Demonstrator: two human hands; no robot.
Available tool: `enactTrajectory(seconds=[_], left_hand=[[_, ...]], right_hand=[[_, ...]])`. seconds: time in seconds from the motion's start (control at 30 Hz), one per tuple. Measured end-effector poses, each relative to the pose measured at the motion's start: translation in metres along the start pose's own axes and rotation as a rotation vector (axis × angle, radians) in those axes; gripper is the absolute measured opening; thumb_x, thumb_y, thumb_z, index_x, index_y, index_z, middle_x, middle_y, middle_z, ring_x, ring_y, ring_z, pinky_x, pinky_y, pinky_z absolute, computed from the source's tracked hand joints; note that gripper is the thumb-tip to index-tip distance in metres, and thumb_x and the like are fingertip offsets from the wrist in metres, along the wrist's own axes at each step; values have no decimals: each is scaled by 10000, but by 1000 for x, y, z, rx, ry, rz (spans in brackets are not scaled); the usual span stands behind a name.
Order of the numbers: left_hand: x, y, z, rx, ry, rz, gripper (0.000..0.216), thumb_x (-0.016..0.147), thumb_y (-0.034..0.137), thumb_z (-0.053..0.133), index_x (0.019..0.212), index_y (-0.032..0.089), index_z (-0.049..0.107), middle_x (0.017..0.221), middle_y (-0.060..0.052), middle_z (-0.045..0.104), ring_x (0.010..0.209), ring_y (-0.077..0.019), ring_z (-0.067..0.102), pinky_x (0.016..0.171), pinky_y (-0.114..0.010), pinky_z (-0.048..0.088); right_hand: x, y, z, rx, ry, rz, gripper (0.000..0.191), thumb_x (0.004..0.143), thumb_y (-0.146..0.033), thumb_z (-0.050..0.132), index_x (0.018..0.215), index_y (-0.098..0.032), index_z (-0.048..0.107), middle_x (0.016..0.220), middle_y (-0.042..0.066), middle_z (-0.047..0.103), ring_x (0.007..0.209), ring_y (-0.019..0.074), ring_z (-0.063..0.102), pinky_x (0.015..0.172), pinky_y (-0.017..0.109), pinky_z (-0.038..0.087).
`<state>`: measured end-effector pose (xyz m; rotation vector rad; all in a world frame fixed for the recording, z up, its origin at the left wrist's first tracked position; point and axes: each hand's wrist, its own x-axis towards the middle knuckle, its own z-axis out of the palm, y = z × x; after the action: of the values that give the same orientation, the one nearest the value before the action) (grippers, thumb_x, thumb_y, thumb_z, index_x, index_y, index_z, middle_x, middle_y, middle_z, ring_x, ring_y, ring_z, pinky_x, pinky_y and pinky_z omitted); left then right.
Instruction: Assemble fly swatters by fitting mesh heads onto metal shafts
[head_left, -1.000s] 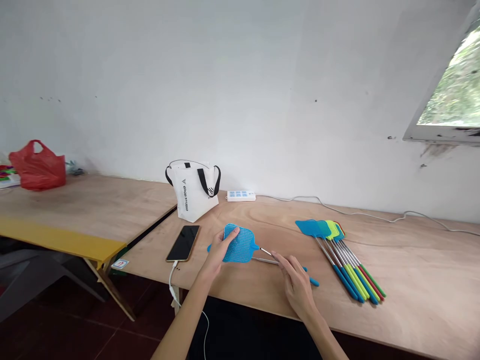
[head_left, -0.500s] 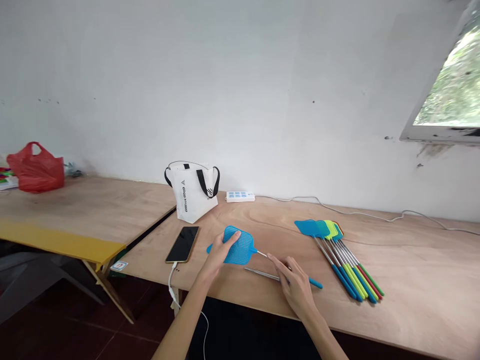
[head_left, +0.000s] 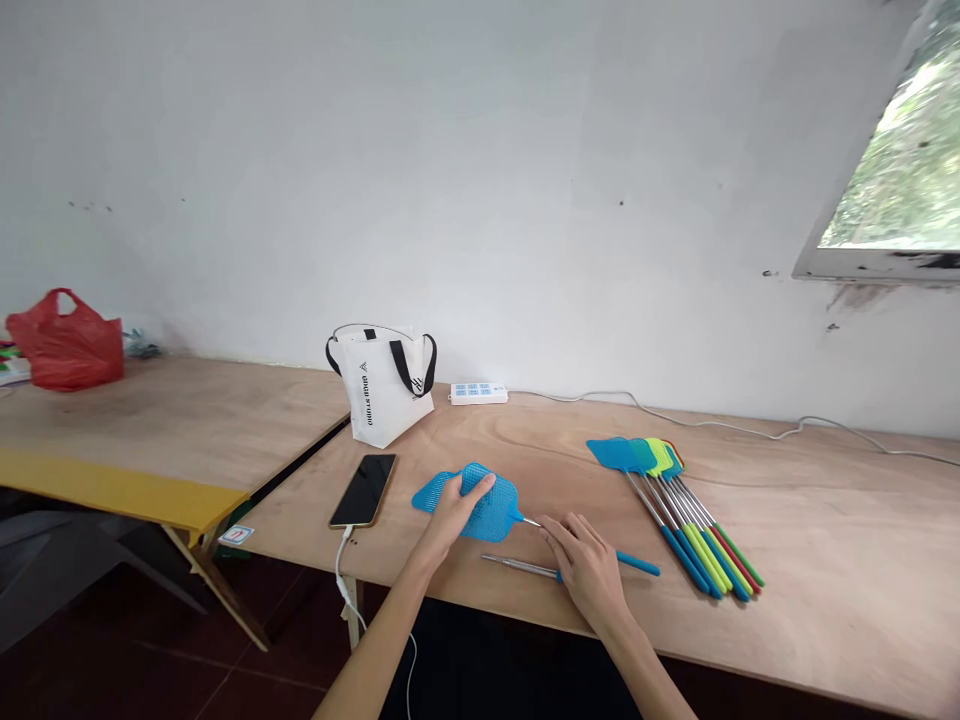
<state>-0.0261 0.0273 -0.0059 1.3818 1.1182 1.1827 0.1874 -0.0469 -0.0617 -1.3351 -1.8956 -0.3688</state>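
Note:
My left hand (head_left: 445, 520) is closed on the blue mesh head of a fly swatter (head_left: 496, 512), thumb on top. Another blue swatter head (head_left: 429, 493) shows just left of it on the table. My right hand (head_left: 589, 568) grips the same swatter's metal rod close to the head, its fingers bent around it. A blue handle (head_left: 639, 563) sticks out past that hand, in line with this rod. Beneath the right hand lies a metal rod (head_left: 517, 565) with a blue part, mostly hidden by the palm.
Several fly swatters (head_left: 694, 520) with coloured handles lie fanned out on the right. At the left are a phone (head_left: 364, 490) on a white cable and a white bag (head_left: 384, 390). A power strip (head_left: 478, 393) sits by the wall; a red bag (head_left: 67, 345) stands on the other table.
The held swatter head has shifted slightly right and down, with my left hand moving along. More of the blue handle shows right of my right hand. The view has shifted slightly.

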Motion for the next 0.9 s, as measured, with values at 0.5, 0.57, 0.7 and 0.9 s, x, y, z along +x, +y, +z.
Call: enactTrajectory(seconds=[0.5,0.57,0.7,0.9], left_hand=[[0,-10,16,97,-4,190,527,820,617,654,595,237,366,584,56,377,563,-123,396,586,-257,383],[0,-10,16,101,-2,194,525,825,613,657,593,236,373,580,54,389,562,-126,406,589,-259,388],[0,-9,16,97,-21,199,514,844,605,647,597,233,391,584,48,407,566,-129,417,594,-262,390],[-2,-7,17,70,-58,203,495,853,601,640,613,231,413,597,39,453,586,-141,459,615,-267,408]], right_hand=[[0,3,-2,111,69,-35,268,1044,-210,461,1067,-226,727,789,21,630,735,164,563,641,281,399],[-1,3,-1,115,72,-33,281,1044,-199,454,1103,-235,726,803,23,640,741,165,569,649,279,408],[-2,6,1,124,68,-29,321,1045,-205,429,1149,-250,729,802,32,652,739,169,586,659,278,438],[-1,7,2,102,4,17,317,1044,-239,421,1096,-265,733,822,43,667,767,189,620,656,294,467]])
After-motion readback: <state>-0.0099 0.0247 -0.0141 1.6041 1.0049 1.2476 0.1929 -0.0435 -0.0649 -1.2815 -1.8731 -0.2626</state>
